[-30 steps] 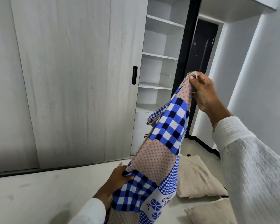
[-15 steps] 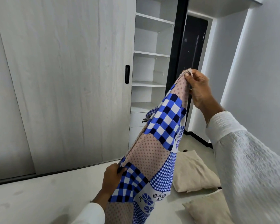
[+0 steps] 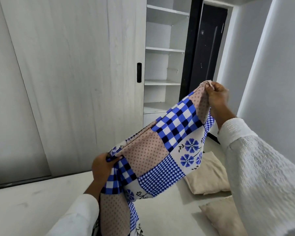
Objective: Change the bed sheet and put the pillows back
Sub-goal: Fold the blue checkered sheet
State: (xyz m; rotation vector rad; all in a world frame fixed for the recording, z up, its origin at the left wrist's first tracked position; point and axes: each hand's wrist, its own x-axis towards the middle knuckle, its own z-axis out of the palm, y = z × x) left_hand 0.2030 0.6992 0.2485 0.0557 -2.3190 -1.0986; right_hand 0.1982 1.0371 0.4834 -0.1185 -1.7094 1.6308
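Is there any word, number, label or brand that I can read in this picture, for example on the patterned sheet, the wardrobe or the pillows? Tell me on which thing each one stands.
No readable text anywhere in this view.
Patchwork sheet: only checks, dots and blue flowers, no writing.
Wardrobe door: plain, with a black handle and no label.
Pillows: plain beige, no tag visible.
Dark door: no sign.

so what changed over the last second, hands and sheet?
The right hand came down, so the sheet now hangs at a flatter slant and has opened wider, showing its flower patches. The left hand kept its grip on the lower edge, the right its pinch on the top corner. Both pillows stayed on the floor.
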